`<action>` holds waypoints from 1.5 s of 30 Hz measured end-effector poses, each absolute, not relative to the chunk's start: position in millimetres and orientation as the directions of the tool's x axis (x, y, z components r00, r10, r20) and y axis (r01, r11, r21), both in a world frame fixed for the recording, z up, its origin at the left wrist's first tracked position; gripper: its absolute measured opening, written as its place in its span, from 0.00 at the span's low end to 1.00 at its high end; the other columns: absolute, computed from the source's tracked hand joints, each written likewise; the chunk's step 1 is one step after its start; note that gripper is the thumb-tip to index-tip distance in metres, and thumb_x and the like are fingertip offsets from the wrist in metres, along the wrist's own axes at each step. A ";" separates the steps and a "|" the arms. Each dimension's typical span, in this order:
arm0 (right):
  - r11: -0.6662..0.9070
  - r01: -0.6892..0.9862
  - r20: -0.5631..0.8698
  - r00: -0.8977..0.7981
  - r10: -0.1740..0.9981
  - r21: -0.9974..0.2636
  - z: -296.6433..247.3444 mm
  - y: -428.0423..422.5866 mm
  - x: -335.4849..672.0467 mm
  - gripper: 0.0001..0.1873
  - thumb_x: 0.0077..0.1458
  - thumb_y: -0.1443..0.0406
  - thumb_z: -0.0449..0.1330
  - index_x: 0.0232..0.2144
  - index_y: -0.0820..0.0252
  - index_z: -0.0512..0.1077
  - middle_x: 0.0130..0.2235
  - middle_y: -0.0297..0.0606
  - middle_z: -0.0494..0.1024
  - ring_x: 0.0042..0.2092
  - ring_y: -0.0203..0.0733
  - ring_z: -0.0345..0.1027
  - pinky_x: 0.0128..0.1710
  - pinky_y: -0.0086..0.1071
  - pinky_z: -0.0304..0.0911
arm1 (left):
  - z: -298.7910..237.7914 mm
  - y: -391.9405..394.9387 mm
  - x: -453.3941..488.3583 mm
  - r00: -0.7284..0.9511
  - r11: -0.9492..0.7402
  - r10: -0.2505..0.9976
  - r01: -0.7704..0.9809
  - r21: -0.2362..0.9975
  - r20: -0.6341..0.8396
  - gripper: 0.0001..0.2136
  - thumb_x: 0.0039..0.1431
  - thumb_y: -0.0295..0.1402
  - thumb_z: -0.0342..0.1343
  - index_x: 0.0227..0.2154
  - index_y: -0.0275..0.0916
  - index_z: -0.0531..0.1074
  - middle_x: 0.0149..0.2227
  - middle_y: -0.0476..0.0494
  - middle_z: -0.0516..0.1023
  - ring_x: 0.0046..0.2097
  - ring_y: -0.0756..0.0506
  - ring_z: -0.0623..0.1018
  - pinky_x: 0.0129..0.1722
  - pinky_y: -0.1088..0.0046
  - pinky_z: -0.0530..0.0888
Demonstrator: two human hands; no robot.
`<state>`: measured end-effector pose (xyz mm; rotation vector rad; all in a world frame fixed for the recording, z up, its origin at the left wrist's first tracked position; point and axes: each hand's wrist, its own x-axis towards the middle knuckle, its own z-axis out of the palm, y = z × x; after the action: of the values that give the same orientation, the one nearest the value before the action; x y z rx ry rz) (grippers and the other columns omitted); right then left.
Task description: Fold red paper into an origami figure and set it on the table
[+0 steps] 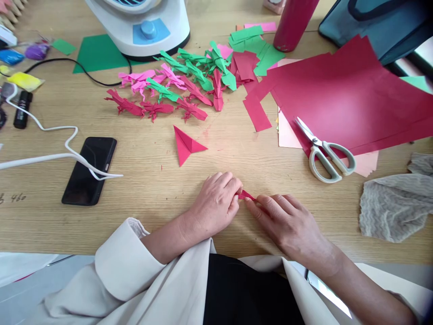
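Between my two hands, close to the table's front edge, is a small folded piece of red paper (246,195). My left hand (216,201) has its fingers curled over the left end of it. The thumb and fingers of my right hand (286,221) pinch its right end. Most of the paper is hidden under the fingers. Ahead of my left hand lies a red folded paper triangle (188,145), with nothing touching it. Farther back are several folded paper figures in red (158,108), pink (138,80) and green (192,70).
Scissors (316,143) rest partly on large red sheets (324,90) at the right, near a grey cloth (394,207). A black phone (88,171) with a white cable (50,158) lies left. A white appliance (152,34), a red bottle (294,25) and a blue bag (379,27) stand behind.
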<state>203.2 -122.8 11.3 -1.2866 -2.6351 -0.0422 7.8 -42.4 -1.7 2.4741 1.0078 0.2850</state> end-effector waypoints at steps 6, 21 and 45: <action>0.647 0.758 0.197 -0.623 0.757 -0.087 10.7 -126.2 211.1 0.19 0.62 0.77 0.47 0.52 0.78 0.71 0.43 0.53 0.76 0.38 0.48 0.65 0.37 0.41 0.63 | 1.4 -41.9 4.8 0.726 -0.631 0.688 0.590 0.504 0.013 0.05 0.58 0.23 0.48 0.34 0.39 0.65 0.39 0.42 0.71 0.41 0.43 0.69 0.44 0.63 0.68; 0.295 0.824 0.121 -0.270 0.955 -0.484 5.5 -115.8 195.0 0.12 0.65 0.70 0.52 0.49 0.61 0.70 0.42 0.44 0.74 0.40 0.44 0.70 0.39 0.37 0.68 | 1.9 -43.6 3.9 0.702 -0.613 0.711 0.585 0.530 0.048 0.09 0.57 0.22 0.50 0.39 0.39 0.68 0.42 0.43 0.70 0.46 0.43 0.71 0.47 0.65 0.70; -0.123 -0.133 -0.132 0.062 0.989 -0.983 1.8 -53.3 155.5 0.17 0.49 0.52 0.68 0.27 0.59 0.72 0.24 0.32 0.73 0.27 0.35 0.65 0.32 0.31 0.62 | -1.0 -4.7 -1.7 0.441 -0.131 0.893 0.068 0.989 0.088 0.08 0.58 0.35 0.59 0.29 0.36 0.72 0.30 0.48 0.76 0.33 0.49 0.75 0.35 0.75 0.71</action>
<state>155.5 -53.3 1.8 -1.2377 -0.9980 1.3073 -1.7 -4.7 -1.0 1.5416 0.8767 0.8970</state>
